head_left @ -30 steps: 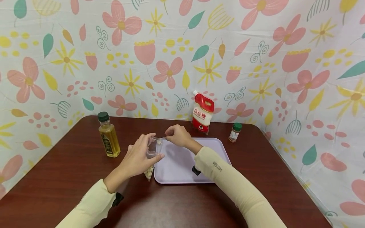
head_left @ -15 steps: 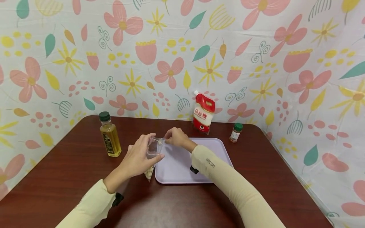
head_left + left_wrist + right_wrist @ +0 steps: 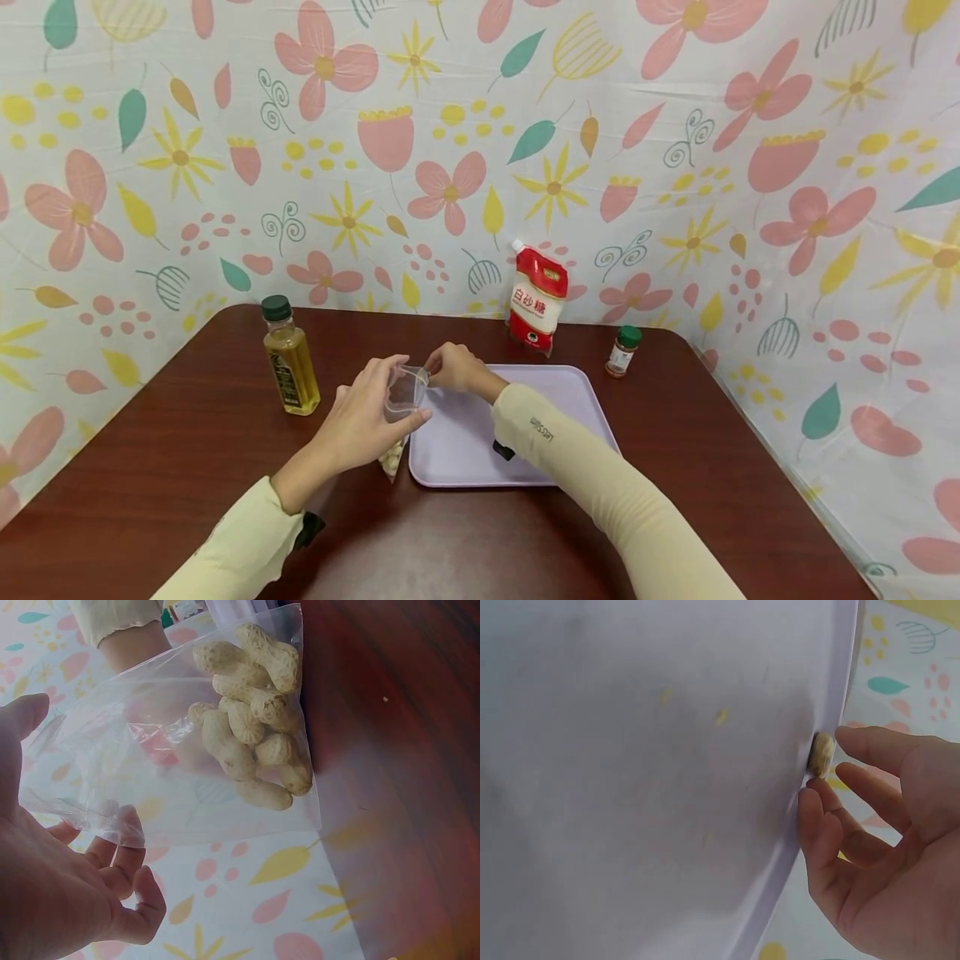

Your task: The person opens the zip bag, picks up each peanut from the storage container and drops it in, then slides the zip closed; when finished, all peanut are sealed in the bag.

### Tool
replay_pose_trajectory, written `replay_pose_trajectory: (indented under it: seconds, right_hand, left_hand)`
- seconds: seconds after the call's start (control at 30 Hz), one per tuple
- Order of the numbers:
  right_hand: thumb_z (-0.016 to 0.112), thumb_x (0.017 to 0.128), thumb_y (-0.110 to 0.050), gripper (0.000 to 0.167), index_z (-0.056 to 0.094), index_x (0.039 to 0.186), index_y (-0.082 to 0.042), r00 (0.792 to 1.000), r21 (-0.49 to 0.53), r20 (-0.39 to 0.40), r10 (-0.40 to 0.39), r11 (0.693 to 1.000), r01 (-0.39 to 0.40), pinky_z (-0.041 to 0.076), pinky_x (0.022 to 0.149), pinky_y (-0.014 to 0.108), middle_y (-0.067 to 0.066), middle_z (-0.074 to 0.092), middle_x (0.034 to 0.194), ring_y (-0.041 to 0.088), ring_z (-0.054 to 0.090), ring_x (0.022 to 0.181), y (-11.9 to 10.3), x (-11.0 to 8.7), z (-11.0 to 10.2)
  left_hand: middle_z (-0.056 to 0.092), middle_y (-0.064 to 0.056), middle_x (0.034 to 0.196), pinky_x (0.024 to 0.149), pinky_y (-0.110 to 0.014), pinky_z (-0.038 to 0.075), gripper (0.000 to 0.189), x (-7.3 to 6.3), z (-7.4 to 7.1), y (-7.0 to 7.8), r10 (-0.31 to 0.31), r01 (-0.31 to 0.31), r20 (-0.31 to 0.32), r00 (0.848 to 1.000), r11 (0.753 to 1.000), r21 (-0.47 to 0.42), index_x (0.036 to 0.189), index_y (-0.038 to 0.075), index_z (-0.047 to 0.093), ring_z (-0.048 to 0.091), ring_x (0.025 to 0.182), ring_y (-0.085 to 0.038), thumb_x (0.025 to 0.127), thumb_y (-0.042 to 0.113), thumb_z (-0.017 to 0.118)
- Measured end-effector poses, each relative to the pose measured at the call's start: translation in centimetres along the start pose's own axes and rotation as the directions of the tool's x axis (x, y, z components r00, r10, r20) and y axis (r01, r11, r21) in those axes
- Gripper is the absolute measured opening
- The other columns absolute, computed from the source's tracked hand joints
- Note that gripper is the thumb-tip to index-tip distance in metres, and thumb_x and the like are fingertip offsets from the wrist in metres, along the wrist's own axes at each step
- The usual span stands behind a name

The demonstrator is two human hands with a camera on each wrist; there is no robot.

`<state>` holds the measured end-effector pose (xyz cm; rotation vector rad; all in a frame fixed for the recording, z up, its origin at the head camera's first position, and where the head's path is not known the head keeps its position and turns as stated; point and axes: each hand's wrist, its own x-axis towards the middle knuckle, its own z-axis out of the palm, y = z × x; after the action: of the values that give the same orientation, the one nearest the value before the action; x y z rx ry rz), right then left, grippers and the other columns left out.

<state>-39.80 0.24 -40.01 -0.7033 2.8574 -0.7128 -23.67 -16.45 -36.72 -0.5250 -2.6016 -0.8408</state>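
Note:
My left hand (image 3: 363,412) holds a clear plastic bag (image 3: 405,390) by its mouth, thumb and fingers spread apart at the opening. Several peanuts in their shells (image 3: 240,735) lie in the bag's bottom, which hangs beside the tray's left edge in the head view. At the far left corner of the lilac tray (image 3: 465,458), my right hand (image 3: 457,367) pinches a single peanut (image 3: 822,755) between thumb and fingertips. That peanut overlaps the tray's rim in the right wrist view, and in the head view the hand is right by the bag's mouth.
An oil bottle (image 3: 291,362) with a dark green cap stands left on the brown table (image 3: 450,550). Behind the tray, a red and white sugar pouch (image 3: 537,300) leans at the patterned cloth (image 3: 450,250). A green-capped spice jar (image 3: 621,354) stands at the right.
My right hand has moved left and slightly down to the peanut at the tray's corner, close to the bag's mouth. The left hand and the bag stay nearly still.

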Motion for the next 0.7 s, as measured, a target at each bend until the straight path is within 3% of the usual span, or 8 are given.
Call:
replay_pose_trajectory:
  seconds: [0.27, 0.7]
  right_hand:
    - [0.080, 0.083, -0.026, 0.019, 0.077, 0.102, -0.020, 1.000, -0.039, 0.009, 0.024, 0.999, -0.024, 0.050, 0.073, 0.037, -0.010, 0.071, 0.091, 0.009, 0.063, 0.081, -0.37, 0.31, 0.59]
    - [0.080, 0.082, -0.025, 0.009, 0.075, 0.088, -0.020, 0.999, -0.084, 0.008, -0.039, 0.996, 0.039, 0.046, 0.061, 0.032, -0.010, 0.064, 0.075, 0.010, 0.058, 0.068, 0.00, 0.02, 0.53]
  left_hand:
    - [0.054, -0.002, 0.116, 0.072, -0.039, 0.031, 0.077, -0.04, -0.11, -0.14, -0.008, 0.008, -0.004, 1.000, 1.000, 0.007, 0.144, 0.011, 0.041, 0.050, 0.089, -0.011, 0.085, 0.049, 0.073]
    - [0.054, -0.001, 0.118, 0.073, -0.040, 0.031, 0.077, 0.06, 0.13, -0.19, -0.018, 0.019, 0.010, 1.000, 1.000, -0.003, 0.144, 0.011, 0.041, 0.051, 0.092, -0.011, 0.085, 0.050, 0.073]
